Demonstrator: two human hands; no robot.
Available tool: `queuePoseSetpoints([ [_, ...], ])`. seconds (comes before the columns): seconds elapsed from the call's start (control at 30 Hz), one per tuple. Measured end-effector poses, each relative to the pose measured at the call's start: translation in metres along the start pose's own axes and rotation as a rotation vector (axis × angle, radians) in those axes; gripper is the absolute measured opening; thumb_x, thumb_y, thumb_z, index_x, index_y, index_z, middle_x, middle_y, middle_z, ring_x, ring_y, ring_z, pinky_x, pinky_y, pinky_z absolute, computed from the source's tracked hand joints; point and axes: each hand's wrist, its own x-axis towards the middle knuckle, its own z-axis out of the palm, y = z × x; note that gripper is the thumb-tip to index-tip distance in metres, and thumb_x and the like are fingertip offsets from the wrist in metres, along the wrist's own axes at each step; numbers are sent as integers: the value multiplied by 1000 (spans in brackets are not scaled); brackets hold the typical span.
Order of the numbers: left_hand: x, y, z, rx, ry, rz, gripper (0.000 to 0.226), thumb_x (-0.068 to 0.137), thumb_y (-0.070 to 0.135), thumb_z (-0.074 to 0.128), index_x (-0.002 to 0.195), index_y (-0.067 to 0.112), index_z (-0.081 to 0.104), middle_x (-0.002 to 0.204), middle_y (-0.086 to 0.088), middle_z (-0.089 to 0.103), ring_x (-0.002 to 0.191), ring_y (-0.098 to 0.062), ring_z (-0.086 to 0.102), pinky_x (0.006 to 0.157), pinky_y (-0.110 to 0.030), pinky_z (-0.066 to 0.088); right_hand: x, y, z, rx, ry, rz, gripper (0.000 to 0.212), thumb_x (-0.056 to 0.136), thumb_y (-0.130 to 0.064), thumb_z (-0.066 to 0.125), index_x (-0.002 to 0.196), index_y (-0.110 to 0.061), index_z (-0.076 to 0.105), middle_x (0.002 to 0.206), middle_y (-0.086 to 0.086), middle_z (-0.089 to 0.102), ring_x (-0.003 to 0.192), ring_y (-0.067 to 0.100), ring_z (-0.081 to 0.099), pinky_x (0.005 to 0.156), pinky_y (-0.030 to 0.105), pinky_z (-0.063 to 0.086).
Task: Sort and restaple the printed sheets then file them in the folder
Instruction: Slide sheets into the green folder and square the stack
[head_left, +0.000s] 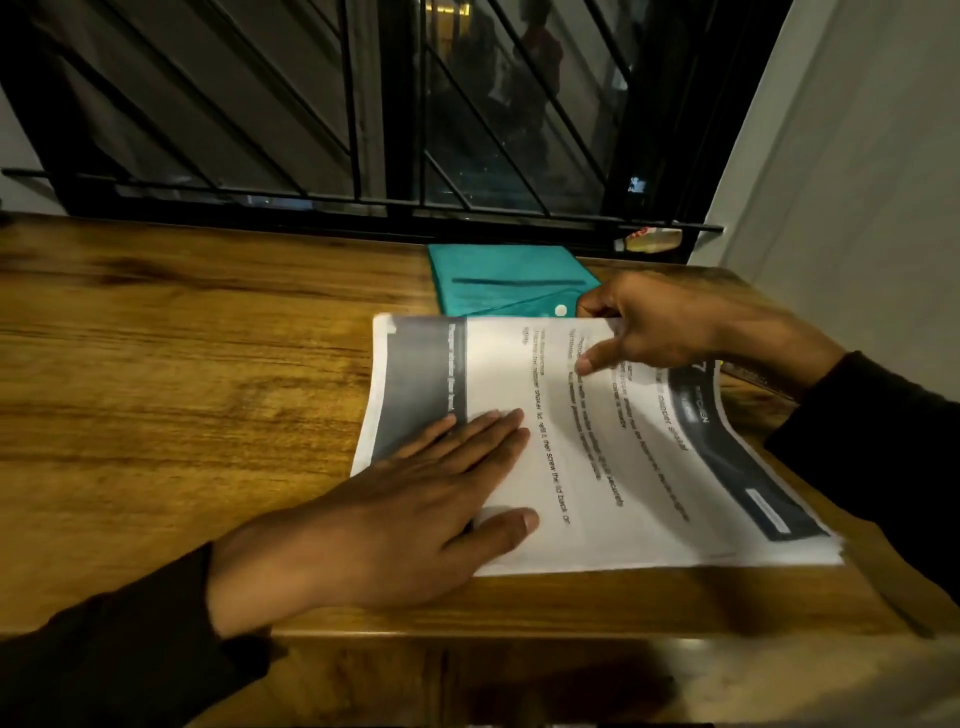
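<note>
Now my left hand (415, 499) lies flat with straight fingers on the near left part of the stack of printed sheets (587, 457), pressing it to the wooden bench (182, 374). My right hand (660, 327) pinches the stack's far edge, lifting the top sheet. Just beyond the stack, touching its far edge, lies the teal folder (504, 280).
</note>
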Motion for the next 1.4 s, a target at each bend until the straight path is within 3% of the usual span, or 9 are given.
queuePoseSetpoints([
  [0.2,14,-12,-2,-53,38,25,84,83,70,9,154,32,-15,157,20,-28,138,12,-30,115,-16,-20,-43,-40,2,-344,119,13,11,97,-32,51,91,-36,43,102,-15,55,74,1,52,53,14,37],
  [0.33,14,-12,1,-107,127,9,81,89,71,19,157,32,0,160,21,-13,139,14,-21,111,-9,-17,-80,-56,33,-493,73,-14,39,101,-23,36,128,-42,15,123,0,57,69,6,49,58,20,44],
  [0.4,9,-11,3,-108,231,2,81,89,79,15,157,33,11,161,22,1,138,16,-12,111,-7,-10,-89,-53,49,-537,85,-23,74,100,-16,34,141,-52,-15,153,-2,35,98,9,59,75,26,49],
  [0.47,-3,-12,7,-110,322,-22,82,84,78,9,154,38,25,156,27,21,138,16,5,113,-10,10,-94,-43,64,-473,95,-16,91,99,-10,35,129,-60,-34,154,-20,-10,139,6,24,113,31,28],
  [0.57,-34,-19,10,-95,465,-64,64,86,71,16,130,43,53,123,22,62,112,0,55,87,-25,51,-99,-25,83,-386,231,-78,100,90,0,46,141,-58,-16,156,-19,0,144,9,6,117,37,10],
  [0.7,-66,-37,7,-432,655,-241,8,83,56,65,89,52,68,84,37,67,81,14,63,65,-5,45,-109,-12,97,-215,394,-117,86,78,-3,47,149,-43,21,157,-11,26,145,11,22,114,53,28],
  [0.9,-71,-68,-1,-1470,572,-313,106,6,52,96,103,15,73,90,-20,75,75,-27,75,52,-27,58,-111,-10,99,-190,404,-140,70,81,-16,30,147,-41,31,156,-8,30,146,12,21,114,58,24],
  [1.17,-57,-44,0,-1174,546,-208,56,55,50,91,106,52,66,68,-10,62,51,-14,57,58,-17,50,-115,-12,102,-150,412,-187,56,87,-38,43,143,-40,40,153,-8,35,146,14,23,113,62,22],
  [1.4,-58,-44,5,-467,672,-286,42,70,34,80,102,56,64,119,29,42,86,6,58,67,-10,49,-124,-14,105,-157,364,-224,55,89,-45,45,144,-46,35,156,-16,25,148,13,14,113,64,16],
])
